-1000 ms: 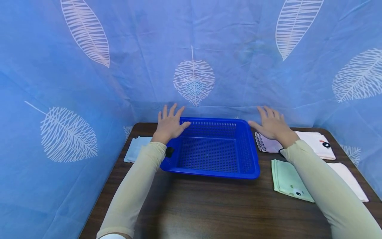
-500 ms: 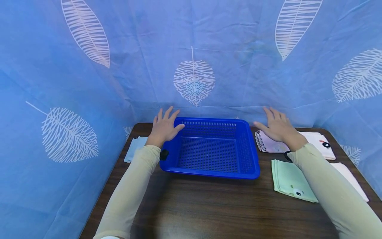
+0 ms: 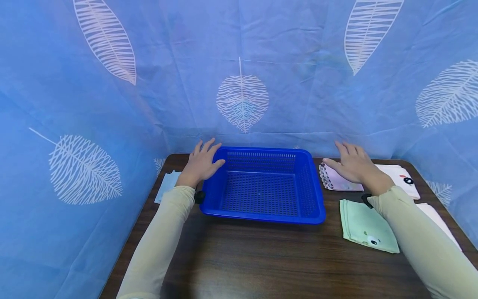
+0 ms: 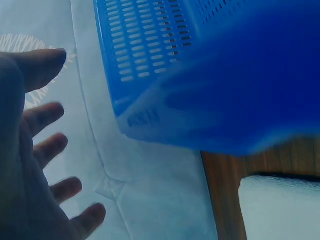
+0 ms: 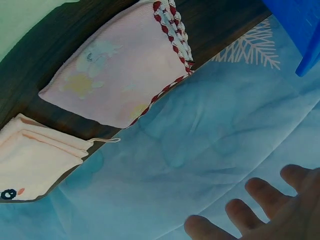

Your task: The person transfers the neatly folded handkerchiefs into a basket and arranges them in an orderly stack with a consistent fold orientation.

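Counter [image 3: 257, 261], far left: folded light-blue towel [image 3: 167, 183]. Left hand [image 3: 200, 164]: grip wide, fingers spread, near the left rim of the blue plastic basket [image 3: 261, 218], which sits mid-counter. Then folded lilac towel [image 3: 342, 184]; right hand [image 3: 355, 168] near it, grip likewise wide; folded green towel [image 3: 364, 222], closer to the person.

No legible txt, nos. or logos.

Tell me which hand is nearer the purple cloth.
Right. The right hand partly hides the purple cloth in the head view; the left hand is farther off, by the basket's left end.
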Motion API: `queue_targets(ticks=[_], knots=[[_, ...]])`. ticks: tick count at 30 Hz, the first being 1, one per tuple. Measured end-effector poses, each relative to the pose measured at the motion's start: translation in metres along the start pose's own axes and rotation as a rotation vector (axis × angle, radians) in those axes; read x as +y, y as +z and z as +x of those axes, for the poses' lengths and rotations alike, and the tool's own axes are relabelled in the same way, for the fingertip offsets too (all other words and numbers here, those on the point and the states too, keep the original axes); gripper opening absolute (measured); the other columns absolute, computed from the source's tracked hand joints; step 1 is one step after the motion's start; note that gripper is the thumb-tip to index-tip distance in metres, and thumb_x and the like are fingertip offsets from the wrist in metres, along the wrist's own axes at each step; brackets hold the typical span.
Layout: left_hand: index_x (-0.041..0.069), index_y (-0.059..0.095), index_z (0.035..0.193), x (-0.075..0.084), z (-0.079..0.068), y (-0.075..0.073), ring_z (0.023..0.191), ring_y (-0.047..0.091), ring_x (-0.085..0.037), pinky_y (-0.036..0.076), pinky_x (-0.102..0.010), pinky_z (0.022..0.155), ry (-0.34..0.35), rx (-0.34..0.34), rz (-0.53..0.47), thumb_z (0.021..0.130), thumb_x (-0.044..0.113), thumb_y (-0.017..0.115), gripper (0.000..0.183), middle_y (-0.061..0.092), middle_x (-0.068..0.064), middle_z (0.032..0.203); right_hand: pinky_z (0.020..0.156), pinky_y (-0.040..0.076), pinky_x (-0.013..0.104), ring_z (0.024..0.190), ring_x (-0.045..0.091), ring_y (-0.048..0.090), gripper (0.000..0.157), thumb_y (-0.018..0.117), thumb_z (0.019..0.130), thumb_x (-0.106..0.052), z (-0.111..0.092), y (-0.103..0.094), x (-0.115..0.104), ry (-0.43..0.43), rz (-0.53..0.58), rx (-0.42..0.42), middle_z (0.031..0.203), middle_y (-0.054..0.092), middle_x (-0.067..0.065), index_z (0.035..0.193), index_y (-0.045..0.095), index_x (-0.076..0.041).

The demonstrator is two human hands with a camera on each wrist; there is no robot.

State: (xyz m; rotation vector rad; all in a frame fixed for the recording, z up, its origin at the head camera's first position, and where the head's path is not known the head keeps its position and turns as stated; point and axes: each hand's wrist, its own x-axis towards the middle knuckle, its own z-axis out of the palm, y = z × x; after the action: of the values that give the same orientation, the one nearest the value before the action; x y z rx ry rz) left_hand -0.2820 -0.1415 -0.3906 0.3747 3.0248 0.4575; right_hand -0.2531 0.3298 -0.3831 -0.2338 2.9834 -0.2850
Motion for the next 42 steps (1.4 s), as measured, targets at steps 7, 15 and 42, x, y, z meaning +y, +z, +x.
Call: queue_targets(ticks=[7, 15, 42], knots=[[0.026, 0.029, 0.162, -0.009, -0.003, -0.001, 0.160, 0.006, -0.041, 0.018, -0.072, 0.122, 0.040, -0.013, -0.015, 0.106, 0.046, 0.048, 0.062, 0.014, -0.002, 0.174, 0.115, 0.012, 0.080, 0.145, 0.065, 0.005, 0.096, 0.028, 0.103, -0.068, -0.008, 0.001, 0.007, 0.023, 0.010, -0.037, 0.162, 0.007, 0.039, 0.162, 0.001, 0.003], [0.026, 0.032, 0.161, -0.013, -0.004, -0.001, 0.160, 0.007, -0.040, 0.018, -0.070, 0.123, 0.061, -0.012, 0.003, 0.106, 0.048, 0.046, 0.060, 0.018, 0.000, 0.173, 0.112, 0.017, 0.081, 0.144, 0.065, 0.005, 0.096, 0.027, 0.103, -0.068, -0.017, 0.003, 0.016, 0.050, 0.030, -0.049, 0.160, 0.007, 0.042, 0.162, 0.001, 0.003], [0.024, 0.051, 0.151, -0.030, -0.011, 0.014, 0.159, 0.015, -0.040, 0.019, -0.065, 0.125, 0.063, -0.019, 0.006, 0.107, 0.043, 0.048, 0.049, 0.031, 0.000, 0.169, 0.115, 0.014, 0.077, 0.143, 0.063, 0.019, 0.095, 0.040, 0.104, -0.060, -0.041, 0.017, 0.037, 0.035, 0.050, -0.045, 0.154, 0.021, 0.047, 0.155, 0.015, 0.016]])
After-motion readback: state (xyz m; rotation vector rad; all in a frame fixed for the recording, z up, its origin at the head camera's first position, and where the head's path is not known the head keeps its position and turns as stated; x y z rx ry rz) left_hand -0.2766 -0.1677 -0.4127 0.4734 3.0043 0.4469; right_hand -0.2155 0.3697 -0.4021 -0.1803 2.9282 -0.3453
